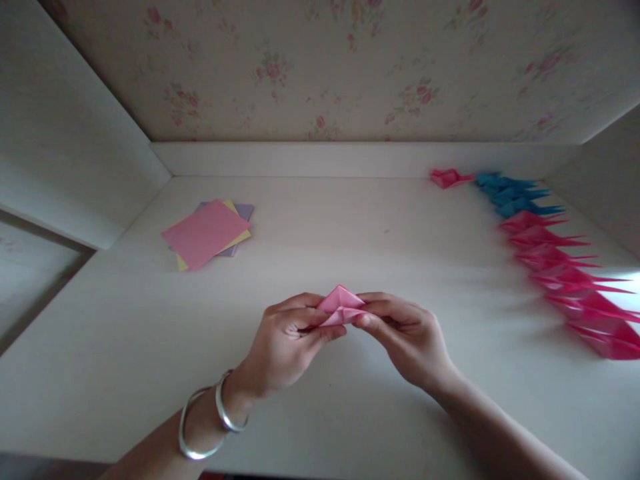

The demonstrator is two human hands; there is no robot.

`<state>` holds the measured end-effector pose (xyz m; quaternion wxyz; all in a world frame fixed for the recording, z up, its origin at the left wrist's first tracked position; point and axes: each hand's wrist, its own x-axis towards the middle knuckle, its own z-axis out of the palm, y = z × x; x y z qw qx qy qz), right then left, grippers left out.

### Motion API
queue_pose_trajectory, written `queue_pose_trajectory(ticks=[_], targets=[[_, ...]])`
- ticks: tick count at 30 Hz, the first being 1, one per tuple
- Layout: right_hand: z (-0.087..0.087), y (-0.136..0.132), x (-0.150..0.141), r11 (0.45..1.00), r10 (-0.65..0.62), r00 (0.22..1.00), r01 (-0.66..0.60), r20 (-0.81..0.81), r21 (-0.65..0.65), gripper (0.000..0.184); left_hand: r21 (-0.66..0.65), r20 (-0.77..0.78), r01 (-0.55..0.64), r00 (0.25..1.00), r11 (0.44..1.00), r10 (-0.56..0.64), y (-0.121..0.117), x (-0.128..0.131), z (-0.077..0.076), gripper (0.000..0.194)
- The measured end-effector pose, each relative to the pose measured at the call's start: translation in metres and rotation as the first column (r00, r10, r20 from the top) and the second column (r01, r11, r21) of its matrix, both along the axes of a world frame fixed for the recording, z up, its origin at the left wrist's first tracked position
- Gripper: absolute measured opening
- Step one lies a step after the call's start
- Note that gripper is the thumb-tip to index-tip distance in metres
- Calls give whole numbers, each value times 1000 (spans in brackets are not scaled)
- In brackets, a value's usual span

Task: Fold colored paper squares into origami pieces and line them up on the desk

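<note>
Two bangles, one folded pink paper
Left hand and right hand each pinch it; sheets in three colours lie beyond.

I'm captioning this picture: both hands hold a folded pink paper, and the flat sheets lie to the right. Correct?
Not quite: the head view shows the flat sheets to the left. The left hand and right hand do hold the folded pink paper.
</note>
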<state>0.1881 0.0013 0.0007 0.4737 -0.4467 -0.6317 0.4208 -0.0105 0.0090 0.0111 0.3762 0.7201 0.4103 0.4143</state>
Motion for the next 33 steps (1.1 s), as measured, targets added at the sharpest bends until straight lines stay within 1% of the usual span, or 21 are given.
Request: queue_pose_trajectory(ticks=[3, 7, 9, 12, 13, 15, 17, 19, 22, 25, 29, 31, 33], targets=[[-3, -1, -4, 997, -77, 997, 76, -18, -24, 7, -60, -23, -16, 1000, 998, 15, 0, 1, 2, 5], [-4, -2, -7, 990, -135, 991, 136, 13, -50, 8, -165, -64, -53, 997, 985, 43, -2, 1, 3, 24], [-5, -2, -7, 985, -152, 988, 151, 2, -78, 9, -208, -62, -73, 996, 975, 61, -4, 1, 1, 27], [-7, -2, -7, 977, -180, 983, 173, -48, -122, 9, -225, -5, -107, 994, 969, 109, -5, 0, -4, 17], [-8, -2, -7, 976, -185, 981, 176, -58, -130, 9, -226, 26, -114, 992, 967, 123, -5, 0, -6, 18], [-9, -2, -7, 973, -189, 980, 177, -68, -144, 9, -242, 80, -108, 988, 964, 131, -5, 0, -9, 31], [-9, -2, -7, 973, -176, 981, 161, -80, -164, 8, -257, 94, -99, 987, 961, 127, -5, 0, -11, 40], [-9, -1, -7, 974, -151, 984, 131, -98, -184, 8, -223, 57, -119, 989, 968, 135, -4, -1, -9, 36], [-9, -1, -7, 972, -110, 989, 87, -97, -217, 9, -99, -4, -159, 987, 982, 160, -1, -4, -6, 22], [-9, -2, -7, 964, -81, 994, 59, -73, -258, 12, -39, -16, -156, 988, 987, 155, 4, -7, -6, 21], [-9, -2, -7, 958, -73, 996, 57, -47, -279, 15, -68, -17, -111, 994, 991, 110, 9, -10, -9, 22], [-9, -1, -5, 957, -80, 996, 65, -39, -283, 18, -120, -9, -79, 997, 990, 78, 10, -11, -10, 23], [-8, -1, -3, 952, -56, 998, 45, -28, -302, 19, -189, -4, -36, 999, 981, 36, 11, -11, -10, 23]])
